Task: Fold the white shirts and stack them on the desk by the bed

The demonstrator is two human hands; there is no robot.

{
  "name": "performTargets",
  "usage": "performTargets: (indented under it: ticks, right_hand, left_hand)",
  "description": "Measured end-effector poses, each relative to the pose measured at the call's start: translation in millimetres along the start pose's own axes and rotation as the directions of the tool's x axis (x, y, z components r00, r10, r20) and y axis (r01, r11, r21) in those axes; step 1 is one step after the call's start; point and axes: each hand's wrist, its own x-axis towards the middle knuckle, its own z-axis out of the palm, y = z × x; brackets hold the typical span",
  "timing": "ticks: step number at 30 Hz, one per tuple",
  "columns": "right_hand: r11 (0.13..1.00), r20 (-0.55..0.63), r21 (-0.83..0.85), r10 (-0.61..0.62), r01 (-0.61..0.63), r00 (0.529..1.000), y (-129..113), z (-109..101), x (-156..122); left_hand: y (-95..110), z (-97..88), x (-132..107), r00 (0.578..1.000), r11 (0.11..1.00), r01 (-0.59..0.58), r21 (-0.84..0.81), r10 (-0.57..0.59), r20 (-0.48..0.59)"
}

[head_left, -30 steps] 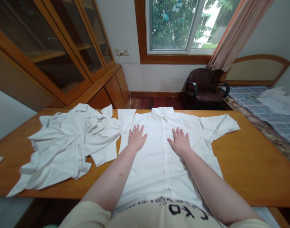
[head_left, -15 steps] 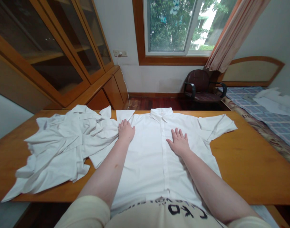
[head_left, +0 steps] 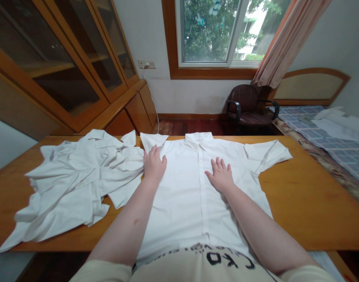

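A white short-sleeved button-up shirt (head_left: 182,184) lies spread front up on the wooden table, its collar toward the far edge. My right hand (head_left: 222,176) rests flat on the chest to the right of the button strip, fingers apart. Over the left side of the shirt, just below the left sleeve (head_left: 153,139), is my left hand (head_left: 155,164), its fingers and thumb apart. That sleeve is partly hidden behind the hand. Beside the left hand lies a crumpled heap of white clothing (head_left: 79,180). The right sleeve (head_left: 269,152) is stretched outward with folds in it.
The wooden table (head_left: 309,211) extends past both sides of the shirt. Beyond it stand a glass-door cabinet (head_left: 120,102) at left, an armchair (head_left: 244,103) below the window, and a bed (head_left: 338,137) with white items at right. A white cord (head_left: 153,98) hangs from the wall outlet.
The fingers of my left hand have spread and shifted slightly up toward the left sleeve, whose edge looks a little reshaped. My right hand stays on the shirt.
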Motion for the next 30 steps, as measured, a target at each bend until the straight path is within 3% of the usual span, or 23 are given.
performTargets:
  ticks: [3, 8, 13, 18, 21, 25, 30]
  right_hand:
    - [1.0, -0.013, 0.018, -0.003, 0.004, 1.0, 0, 1, 0]
    - [1.0, -0.023, 0.028, -0.003, 0.004, 1.0, 1, 1, 0]
    - [1.0, 0.0, 0.026, -0.001, 0.001, 1.0, 0, 0, 0]
    - [0.999, -0.005, 0.034, 0.004, -0.003, 1.0, 0, -1, 0]
    - [0.999, -0.01, 0.047, -0.002, 0.002, 1.0, 0, -2, 0]
    - [0.998, -0.025, 0.059, -0.008, 0.009, 1.0, 0, -2, -1]
    - [0.998, -0.023, 0.058, -0.01, 0.012, 1.0, 0, -1, 0]
  left_hand:
    - [2, -0.2, -4, 0.995, 0.997, -0.073, -0.019, 0.074, 0.067]
    - [2, 10.0, 1, 0.917, 0.994, -0.084, 0.077, 0.046, 0.396]
    - [19, 8.1, 16, 0.922, 0.985, -0.073, 0.155, 0.007, 0.388]
    - [38, 15.3, 45, 0.861, 0.983, -0.035, 0.18, -0.061, 0.505]
    - [43, 28.9, 58, 0.86, 0.979, 0.028, 0.204, -0.128, 0.494]
    - [43, 41.7, 60, 0.898, 0.969, 0.103, 0.225, -0.188, 0.398]
    - [34, 36.3, 59, 0.947, 0.978, 0.084, 0.193, -0.139, 0.288]
